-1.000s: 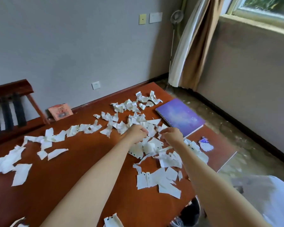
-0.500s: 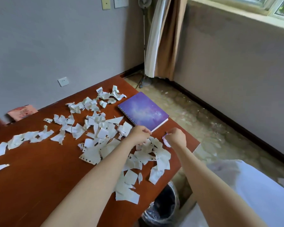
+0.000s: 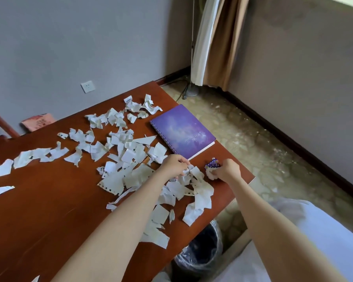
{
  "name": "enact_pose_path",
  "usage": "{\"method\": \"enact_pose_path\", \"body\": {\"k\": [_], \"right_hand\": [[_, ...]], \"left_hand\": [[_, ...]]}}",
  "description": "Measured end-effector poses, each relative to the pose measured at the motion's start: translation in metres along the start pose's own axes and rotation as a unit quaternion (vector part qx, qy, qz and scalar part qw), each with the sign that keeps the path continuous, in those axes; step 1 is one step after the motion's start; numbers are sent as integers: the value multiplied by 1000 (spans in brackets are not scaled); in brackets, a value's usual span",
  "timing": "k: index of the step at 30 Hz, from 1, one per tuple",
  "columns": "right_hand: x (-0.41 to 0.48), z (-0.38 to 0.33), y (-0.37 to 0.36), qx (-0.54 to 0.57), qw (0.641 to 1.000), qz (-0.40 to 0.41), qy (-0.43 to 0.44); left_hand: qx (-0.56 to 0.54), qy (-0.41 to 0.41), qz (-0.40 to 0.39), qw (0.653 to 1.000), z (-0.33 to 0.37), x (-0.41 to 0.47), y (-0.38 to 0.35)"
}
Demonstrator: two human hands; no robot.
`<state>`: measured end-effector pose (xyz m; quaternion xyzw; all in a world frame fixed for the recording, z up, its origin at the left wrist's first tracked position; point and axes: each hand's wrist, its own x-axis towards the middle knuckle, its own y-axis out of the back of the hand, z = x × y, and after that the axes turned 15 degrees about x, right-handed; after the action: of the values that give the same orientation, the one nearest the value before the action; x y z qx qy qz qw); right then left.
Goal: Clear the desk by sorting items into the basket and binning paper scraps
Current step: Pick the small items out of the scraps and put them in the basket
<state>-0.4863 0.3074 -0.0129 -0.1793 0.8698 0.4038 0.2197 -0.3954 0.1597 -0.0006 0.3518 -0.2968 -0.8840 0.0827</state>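
Note:
Several torn white paper scraps [image 3: 120,155] lie spread over the brown desk [image 3: 39,210]. My left hand [image 3: 174,165] is curled over scraps near the desk's right end, pinching some of them. My right hand [image 3: 227,169] grips a crumpled wad of scraps [image 3: 210,174], with a small purple-patterned piece [image 3: 212,164] at its top. A purple spiral notebook [image 3: 182,131] lies just beyond both hands. A black bin with a clear liner [image 3: 198,253] stands on the floor below the desk's right edge. No basket is in view.
A pink booklet [image 3: 38,121] leans at the desk's far edge by the wall. A chair frame [image 3: 0,121] stands at far left. A curtain [image 3: 214,41] and a fan stand [image 3: 189,88] fill the corner. White cloth [image 3: 324,241] lies at lower right.
The view has swung right and down, bringing the bin into sight. My right hand has moved right towards the desk edge and gathered scraps into a wad. My left hand stays on the pile.

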Motion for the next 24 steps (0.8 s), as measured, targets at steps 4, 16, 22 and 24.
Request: {"method": "enact_pose_path", "body": {"k": [4,16,22,24], "right_hand": [[-10,-16,-2,176,982,22,63],[-78,-107,-95,337,923,-160,91],[-129,-148,-168,303,908,-268,110],[-151,-161,-194,292,904,-291,118]], "left_hand": [[-42,-6,23,999,-1,-8,13],[-142,25,152,978,-72,-53,85],[-194,74,202,957,-151,-96,130],[-218,85,224,946,-179,-113,144]]}}
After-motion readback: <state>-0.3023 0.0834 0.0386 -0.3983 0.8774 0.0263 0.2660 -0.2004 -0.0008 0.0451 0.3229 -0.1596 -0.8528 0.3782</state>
